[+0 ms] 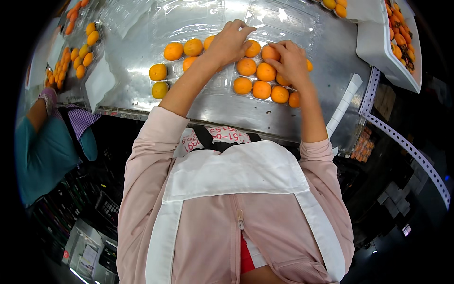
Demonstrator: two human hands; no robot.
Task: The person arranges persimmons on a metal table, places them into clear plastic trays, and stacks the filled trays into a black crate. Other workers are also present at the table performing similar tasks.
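Orange persimmons (261, 90) sit in rows in a clear plastic tray at centre right. My right hand (289, 62) has its fingers around a persimmon (270, 53) in the tray's far row. Above the gap between the two groups of fruit is my left hand (232, 41), its thumb beside another persimmon (253, 48) and its fingers apart; no fruit shows between them. To the left, more persimmons (173, 51) lie in a second clear tray, two of them greenish (160, 90) at its left edge. My left forearm hides part of that tray.
Clear plastic trays (280, 21) lie along the far side of the metal table (333, 71). A white foam box (379, 53) of persimmons stands at the right, near a perforated metal bar (408, 142). At the left are more packed fruit, a white sheet (100, 83) and a co-worker's arm (39, 113).
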